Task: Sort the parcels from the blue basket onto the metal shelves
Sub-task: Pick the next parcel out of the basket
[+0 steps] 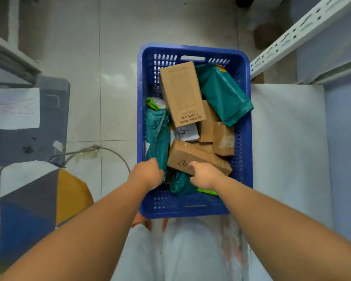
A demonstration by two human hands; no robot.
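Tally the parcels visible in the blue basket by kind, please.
Brown cardboard boxes: 4
Teal plastic mailer bags: 3
White handwritten parcel: 1
Total: 8 visible; others may lie hidden. Bright green bits unclear, not counted.

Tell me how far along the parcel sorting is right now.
Early, it seems. Done: no parcel shows on the metal shelf parts in view. In hand: the left grip holds the long teal mailer and the right grip holds the marked cardboard box, both inside the blue basket. Left: the tissue box, another teal mailer and several smaller boxes.
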